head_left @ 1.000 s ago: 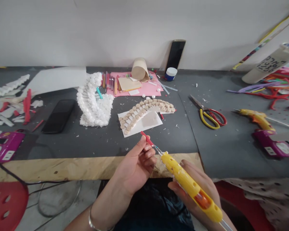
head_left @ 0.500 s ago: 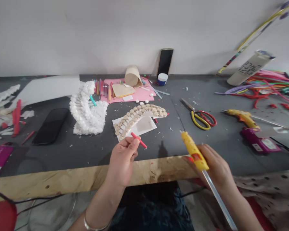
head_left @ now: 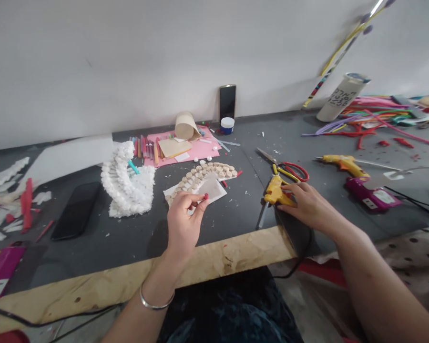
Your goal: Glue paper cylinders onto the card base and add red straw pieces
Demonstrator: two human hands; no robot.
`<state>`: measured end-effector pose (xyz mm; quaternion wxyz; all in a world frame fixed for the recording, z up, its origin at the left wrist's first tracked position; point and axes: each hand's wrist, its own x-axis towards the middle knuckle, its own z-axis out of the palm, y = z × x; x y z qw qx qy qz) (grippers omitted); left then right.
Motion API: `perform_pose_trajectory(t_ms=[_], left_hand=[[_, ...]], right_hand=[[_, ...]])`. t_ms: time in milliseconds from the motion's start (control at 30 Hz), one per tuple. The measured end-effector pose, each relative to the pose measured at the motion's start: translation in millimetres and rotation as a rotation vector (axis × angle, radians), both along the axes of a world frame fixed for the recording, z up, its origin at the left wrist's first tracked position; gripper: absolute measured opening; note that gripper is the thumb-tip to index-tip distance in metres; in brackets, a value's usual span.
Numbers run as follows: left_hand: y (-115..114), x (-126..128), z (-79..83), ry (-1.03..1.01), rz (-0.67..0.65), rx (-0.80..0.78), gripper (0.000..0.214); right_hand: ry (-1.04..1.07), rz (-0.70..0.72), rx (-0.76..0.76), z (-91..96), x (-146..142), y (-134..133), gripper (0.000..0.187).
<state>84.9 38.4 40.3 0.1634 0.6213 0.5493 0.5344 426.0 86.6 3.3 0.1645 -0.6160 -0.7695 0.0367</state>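
Note:
My left hand (head_left: 183, 222) is over the near edge of the grey table, its fingers pinched on a small red stick (head_left: 206, 196) seen end-on. Just beyond it lies a curved band of round tan discs (head_left: 207, 174) on white paper (head_left: 216, 189). My right hand (head_left: 305, 204) rests on the table to the right, fingers wrapped round a yellow glue gun (head_left: 274, 190) that lies on the mat, with its clear glue stick (head_left: 262, 216) pointing toward me. A white ruffled arch (head_left: 126, 181) stands left of the discs.
Red and yellow scissors (head_left: 285, 168) lie behind the glue gun. A second yellow glue gun (head_left: 342, 163) and a purple box (head_left: 370, 197) are at right. A black phone (head_left: 77, 209) lies at left, another phone (head_left: 227, 101) leans on the wall. Pink paper (head_left: 196, 149) holds pens.
My right hand has lowered the glue gun from the air onto the table. My left hand has moved forward toward the discs and turned the red stick end-on. The camera has tilted up.

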Motion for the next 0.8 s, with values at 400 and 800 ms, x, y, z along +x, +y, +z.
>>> perform_pose_trajectory(t_ms=[400,800], left_hand=[[0,10,2.2,0.080,-0.090,-0.028,0.007],[0,10,3.6,0.190,-0.090,-0.024,0.016]], right_hand=[[0.714,0.169,-0.054,53.0,-158,-43,0.011],[0.859,0.054,-0.149,48.2,-178,-40,0.011]])
